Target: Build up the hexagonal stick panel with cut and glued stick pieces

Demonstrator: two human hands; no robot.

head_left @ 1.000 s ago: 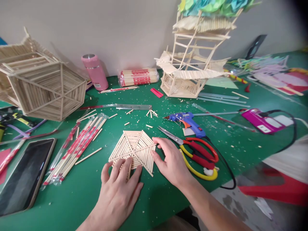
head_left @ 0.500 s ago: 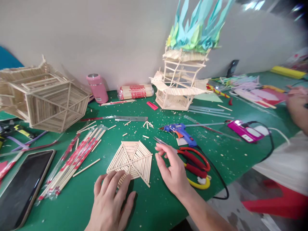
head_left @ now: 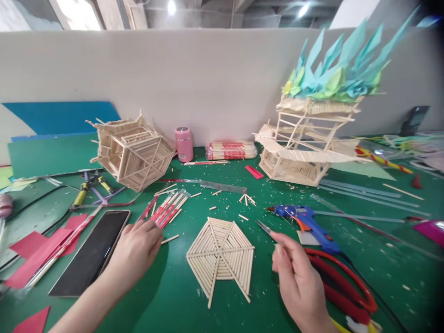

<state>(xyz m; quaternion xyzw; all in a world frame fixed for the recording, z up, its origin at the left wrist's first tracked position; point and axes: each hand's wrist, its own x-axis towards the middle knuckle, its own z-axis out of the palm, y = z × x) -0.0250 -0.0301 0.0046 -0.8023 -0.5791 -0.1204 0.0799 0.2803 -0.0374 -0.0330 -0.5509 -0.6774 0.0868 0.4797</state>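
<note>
Left hand (head_left: 137, 247) lay loosely curled over the wrapped sticks (head_left: 166, 209); right hand (head_left: 298, 286), fingers bunched and empty, hovered beside the scissors (head_left: 329, 282), stick panel (head_left: 222, 256) between them.

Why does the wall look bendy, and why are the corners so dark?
In the head view, the wide lens bows the wall and darkens the right corners. Ceiling lights glare white at the top. The left hand and right hand throw soft shadows on the green table. The phone screen looks black.
</note>
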